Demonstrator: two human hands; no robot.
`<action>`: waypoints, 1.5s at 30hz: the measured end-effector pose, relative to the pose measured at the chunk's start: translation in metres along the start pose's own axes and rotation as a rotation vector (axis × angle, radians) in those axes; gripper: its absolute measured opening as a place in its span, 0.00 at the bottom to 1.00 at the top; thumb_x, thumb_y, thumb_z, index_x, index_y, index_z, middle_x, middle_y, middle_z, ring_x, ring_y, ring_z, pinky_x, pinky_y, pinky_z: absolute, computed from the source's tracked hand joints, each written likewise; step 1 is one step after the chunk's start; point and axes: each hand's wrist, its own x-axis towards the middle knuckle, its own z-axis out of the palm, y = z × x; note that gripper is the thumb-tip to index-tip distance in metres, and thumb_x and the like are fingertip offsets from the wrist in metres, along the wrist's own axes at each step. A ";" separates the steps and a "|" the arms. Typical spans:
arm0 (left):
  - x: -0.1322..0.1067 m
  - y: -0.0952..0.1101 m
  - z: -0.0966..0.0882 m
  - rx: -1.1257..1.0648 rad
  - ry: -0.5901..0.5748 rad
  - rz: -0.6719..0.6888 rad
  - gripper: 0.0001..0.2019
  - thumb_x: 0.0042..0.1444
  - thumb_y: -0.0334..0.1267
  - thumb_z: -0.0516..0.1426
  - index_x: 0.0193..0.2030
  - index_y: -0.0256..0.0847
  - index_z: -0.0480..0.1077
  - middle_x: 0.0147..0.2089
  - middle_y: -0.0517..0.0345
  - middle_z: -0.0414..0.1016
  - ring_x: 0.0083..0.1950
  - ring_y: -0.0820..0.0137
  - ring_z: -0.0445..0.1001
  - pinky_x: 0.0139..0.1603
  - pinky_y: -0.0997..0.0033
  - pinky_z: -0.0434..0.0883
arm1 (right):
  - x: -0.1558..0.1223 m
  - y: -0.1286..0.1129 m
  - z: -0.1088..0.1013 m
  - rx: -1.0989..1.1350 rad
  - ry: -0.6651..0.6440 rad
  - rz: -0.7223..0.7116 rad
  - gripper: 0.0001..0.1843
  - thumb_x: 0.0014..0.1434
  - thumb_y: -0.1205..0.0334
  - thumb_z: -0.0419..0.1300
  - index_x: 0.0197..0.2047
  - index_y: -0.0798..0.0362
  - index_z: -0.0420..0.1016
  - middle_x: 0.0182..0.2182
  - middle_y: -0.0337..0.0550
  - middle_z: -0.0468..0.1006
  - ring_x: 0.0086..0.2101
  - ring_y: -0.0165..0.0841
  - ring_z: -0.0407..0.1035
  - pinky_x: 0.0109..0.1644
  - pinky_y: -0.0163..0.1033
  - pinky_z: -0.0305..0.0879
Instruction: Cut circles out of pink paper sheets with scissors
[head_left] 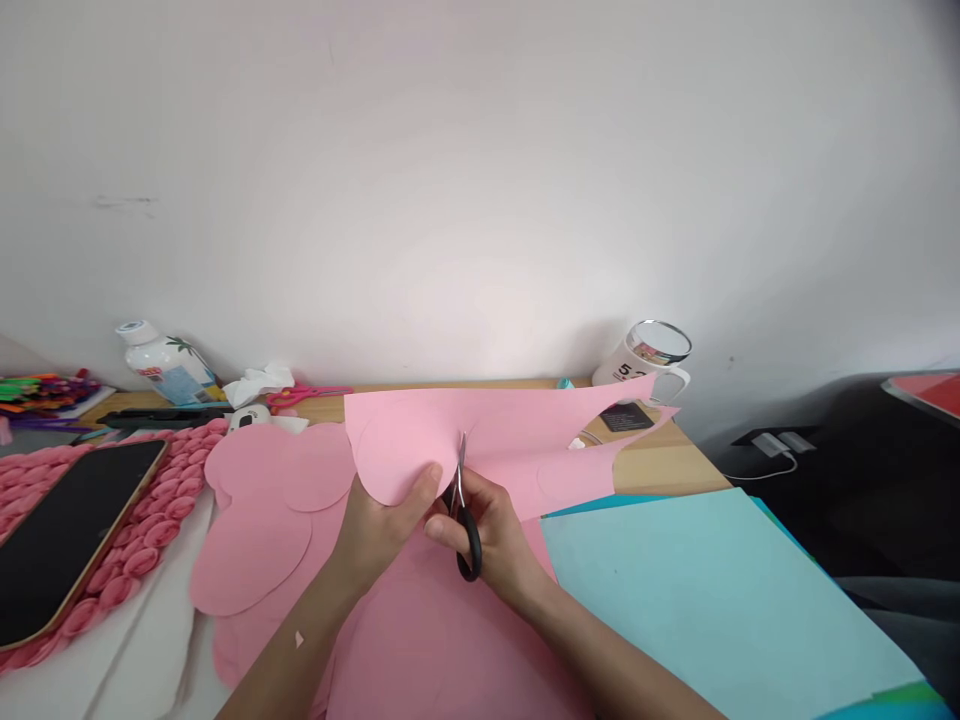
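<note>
My left hand (386,525) pinches the lower edge of a large pink paper sheet (502,440), thumb on top. My right hand (491,540) grips black-handled scissors (463,505) whose blades point up into the sheet's edge. The sheet is lifted off the wooden desk (660,465) and curls toward me. Rounded pink cut-out shapes (259,520) lie stacked to the left of my hands. More pink paper (435,640) lies flat under my forearms.
A light blue sheet (712,590) covers the right side of the desk. A white mug (646,365) stands at the back right. A bottle (165,365), crumpled tissue (259,383) and pink scissors (304,395) line the back. A phone (64,535) rests on a pink knitted mat (161,510) at the left.
</note>
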 end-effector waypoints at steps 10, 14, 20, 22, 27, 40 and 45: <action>0.000 -0.001 -0.001 0.001 -0.005 0.001 0.17 0.49 0.43 0.58 0.44 0.37 0.71 0.41 0.51 0.78 0.44 0.61 0.76 0.41 0.65 0.75 | -0.001 -0.004 0.005 -0.031 0.032 -0.028 0.18 0.45 0.47 0.66 0.24 0.52 0.66 0.19 0.33 0.57 0.22 0.28 0.50 0.25 0.35 0.49; -0.001 0.000 -0.001 -0.001 0.010 -0.001 0.13 0.49 0.43 0.58 0.39 0.37 0.71 0.37 0.52 0.78 0.42 0.62 0.76 0.39 0.67 0.74 | -0.001 -0.006 0.005 -0.053 0.045 0.012 0.19 0.45 0.46 0.66 0.23 0.52 0.66 0.18 0.34 0.62 0.21 0.28 0.54 0.25 0.35 0.53; -0.002 0.001 -0.001 -0.026 -0.028 -0.021 0.10 0.50 0.42 0.57 0.24 0.40 0.68 0.19 0.62 0.71 0.23 0.70 0.72 0.22 0.75 0.70 | -0.002 -0.003 0.004 -0.067 0.050 0.008 0.17 0.47 0.48 0.65 0.24 0.52 0.67 0.17 0.34 0.64 0.21 0.29 0.57 0.25 0.35 0.56; -0.002 0.000 0.000 -0.024 -0.038 -0.019 0.15 0.50 0.43 0.57 0.17 0.41 0.63 0.13 0.65 0.65 0.16 0.74 0.66 0.16 0.77 0.65 | -0.003 -0.002 0.005 -0.062 0.055 0.008 0.17 0.47 0.49 0.65 0.23 0.52 0.67 0.17 0.34 0.64 0.21 0.28 0.57 0.26 0.35 0.57; -0.002 0.000 0.002 0.013 -0.020 0.002 0.15 0.50 0.45 0.57 0.17 0.41 0.65 0.14 0.62 0.67 0.19 0.71 0.70 0.18 0.75 0.68 | -0.004 -0.001 0.007 -0.073 0.072 0.025 0.19 0.47 0.47 0.64 0.22 0.53 0.65 0.16 0.33 0.63 0.20 0.28 0.56 0.24 0.34 0.55; 0.000 0.010 -0.004 -0.030 -0.124 0.028 0.07 0.51 0.39 0.57 0.34 0.40 0.72 0.32 0.57 0.78 0.36 0.65 0.77 0.33 0.71 0.75 | 0.000 0.001 -0.002 -0.039 0.057 0.004 0.19 0.43 0.52 0.70 0.28 0.53 0.64 0.21 0.32 0.60 0.23 0.26 0.53 0.25 0.32 0.52; -0.001 0.010 -0.004 -0.045 -0.113 0.010 0.05 0.50 0.39 0.57 0.32 0.40 0.71 0.31 0.57 0.77 0.34 0.66 0.76 0.29 0.73 0.73 | -0.001 0.001 -0.002 -0.054 0.045 -0.016 0.20 0.44 0.49 0.68 0.28 0.52 0.64 0.20 0.31 0.59 0.22 0.26 0.52 0.24 0.33 0.51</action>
